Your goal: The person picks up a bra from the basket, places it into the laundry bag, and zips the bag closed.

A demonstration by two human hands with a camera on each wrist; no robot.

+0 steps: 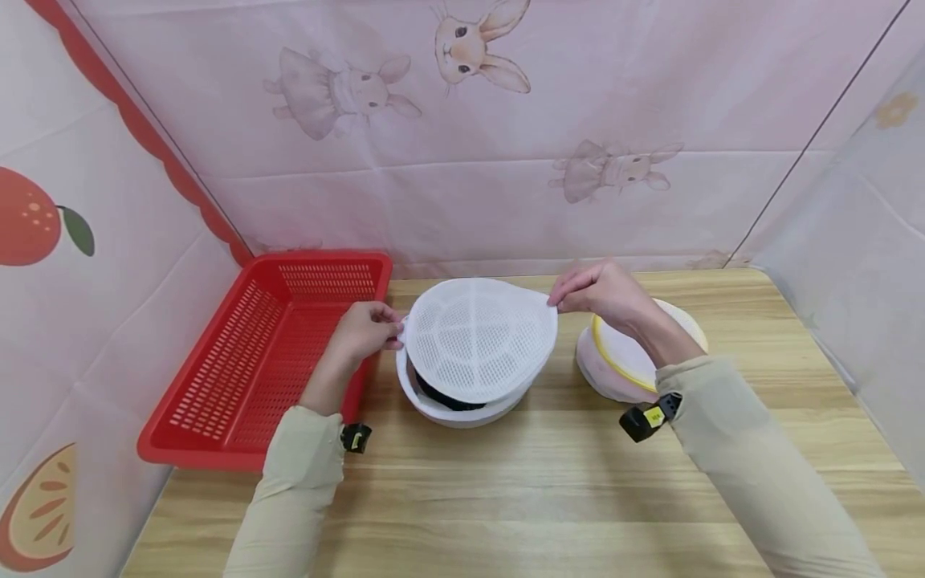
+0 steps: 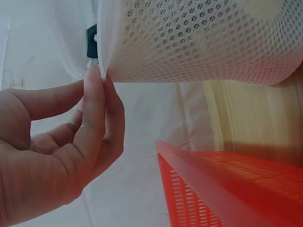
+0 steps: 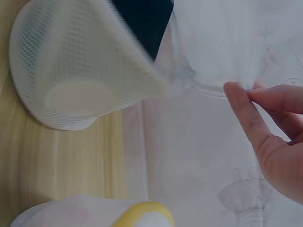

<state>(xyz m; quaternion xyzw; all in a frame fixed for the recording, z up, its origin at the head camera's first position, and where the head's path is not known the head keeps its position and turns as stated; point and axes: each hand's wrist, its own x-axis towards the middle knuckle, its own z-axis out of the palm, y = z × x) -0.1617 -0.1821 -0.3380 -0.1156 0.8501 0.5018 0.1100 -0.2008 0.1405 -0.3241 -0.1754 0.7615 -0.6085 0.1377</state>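
A white mesh laundry bag stands on the wooden table, its round mesh lid lifted partway. Something black shows inside through the gap; in the right wrist view it is a dark, flat-looking piece, mostly hidden. At the bag's left side my left hand pinches the rim between thumb and fingers, beside a small dark tab. Up on the right, my right hand pinches the lid's edge between thumb and forefinger, holding it above the rim.
Left of the bag sits a red plastic basket with slotted walls. A second, pale bag with yellow trim stands under my right forearm. Behind the table rises a pink wall covering printed with rabbits.
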